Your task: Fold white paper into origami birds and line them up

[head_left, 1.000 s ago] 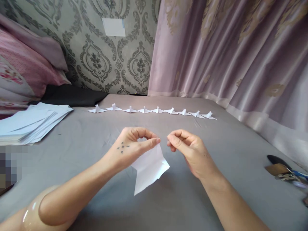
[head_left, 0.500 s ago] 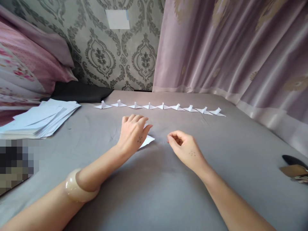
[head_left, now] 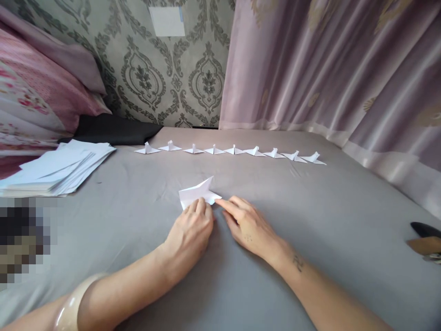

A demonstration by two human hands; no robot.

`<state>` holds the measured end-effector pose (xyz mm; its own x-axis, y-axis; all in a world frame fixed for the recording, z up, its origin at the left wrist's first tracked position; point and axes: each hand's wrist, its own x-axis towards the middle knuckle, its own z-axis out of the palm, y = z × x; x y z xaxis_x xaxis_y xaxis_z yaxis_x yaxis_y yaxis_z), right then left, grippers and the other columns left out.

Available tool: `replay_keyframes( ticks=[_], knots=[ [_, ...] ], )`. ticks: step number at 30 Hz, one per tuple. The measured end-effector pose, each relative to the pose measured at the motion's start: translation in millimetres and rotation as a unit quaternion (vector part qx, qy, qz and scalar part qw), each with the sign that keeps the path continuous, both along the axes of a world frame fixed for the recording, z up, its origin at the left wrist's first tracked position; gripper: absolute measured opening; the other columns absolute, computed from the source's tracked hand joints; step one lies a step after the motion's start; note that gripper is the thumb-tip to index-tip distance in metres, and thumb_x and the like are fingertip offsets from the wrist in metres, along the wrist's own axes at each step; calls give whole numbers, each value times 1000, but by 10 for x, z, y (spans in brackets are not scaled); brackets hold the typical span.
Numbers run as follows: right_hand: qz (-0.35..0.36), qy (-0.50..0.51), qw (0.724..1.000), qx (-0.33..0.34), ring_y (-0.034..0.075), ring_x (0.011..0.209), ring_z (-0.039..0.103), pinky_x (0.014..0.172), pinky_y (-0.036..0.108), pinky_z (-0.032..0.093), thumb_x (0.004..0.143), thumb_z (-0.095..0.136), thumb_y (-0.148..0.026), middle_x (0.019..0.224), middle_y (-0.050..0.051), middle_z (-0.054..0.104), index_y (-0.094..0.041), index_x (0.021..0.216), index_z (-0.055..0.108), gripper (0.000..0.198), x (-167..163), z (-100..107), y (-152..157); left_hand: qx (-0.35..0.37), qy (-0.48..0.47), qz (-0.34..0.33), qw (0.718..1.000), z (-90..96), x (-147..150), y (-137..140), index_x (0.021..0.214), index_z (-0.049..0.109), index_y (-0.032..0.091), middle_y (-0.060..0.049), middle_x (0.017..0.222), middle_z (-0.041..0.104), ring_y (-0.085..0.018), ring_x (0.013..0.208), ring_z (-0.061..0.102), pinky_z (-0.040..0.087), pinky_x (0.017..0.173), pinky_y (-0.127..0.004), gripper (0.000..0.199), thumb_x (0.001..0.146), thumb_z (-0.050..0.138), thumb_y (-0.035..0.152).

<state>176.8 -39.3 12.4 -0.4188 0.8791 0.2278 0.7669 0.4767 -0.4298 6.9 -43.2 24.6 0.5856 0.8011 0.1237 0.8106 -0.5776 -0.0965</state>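
Observation:
A folded piece of white paper [head_left: 198, 189] stands in front of me on the grey sheet, with pointed flaps rising at its back. Closed over its near edge are the fingers of my left hand [head_left: 192, 227], the fingertips hidden behind the knuckles. From the right, my right hand [head_left: 251, 225] reaches in with its index finger stretched out to the paper's right corner. Its thumb lies lower and apart from that finger. Beyond both hands runs a row of several small folded white paper figures [head_left: 214, 150], each with an upright part in its middle.
At the left lies a stack of white paper sheets [head_left: 64, 168], with a black cloth [head_left: 117, 129] behind it. Pink curtains [head_left: 292, 64] hang along the right. A black and brown object [head_left: 425, 243] sits at the far right edge.
My left hand has come down and back and closed on the paper's near edge. My right hand has moved left to the paper's corner, its index finger now extended. The paper shows raised flaps.

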Motion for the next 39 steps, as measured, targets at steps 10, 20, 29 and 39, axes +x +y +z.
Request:
replay_keyframes(
  ticks=[10,20,29,39],
  knots=[
    [-27,-153,988,5,21,85,54,75,33,39,97,32,-30,97,9,56,-21,136,48,43,-181,17,56,-6,-153,-33,988,-172,-229,248,100,54,12,-18,118,52,-31,120,44,45,98,-46,20,94,42,27],
    [-43,-131,990,-4,17,78,54,68,30,36,96,33,-22,89,5,57,-22,132,52,41,-136,-28,107,-23,-125,-47,991,-211,-319,414,94,60,15,-10,102,65,-24,101,57,52,83,-38,25,96,35,18],
    [-44,-105,994,-9,14,70,52,62,28,30,94,36,-18,82,2,54,-24,126,55,38,-117,-51,138,-40,-161,-92,982,-215,-403,407,95,61,14,-11,105,64,-23,101,57,51,84,-36,22,92,39,13],
    [-42,-78,996,-9,14,74,54,64,26,34,93,39,-17,81,2,57,-25,121,60,36,-102,-41,121,-61,-200,-125,970,-184,-547,429,107,54,16,-11,111,61,-23,112,53,47,95,-39,19,91,47,22]
  ],
)
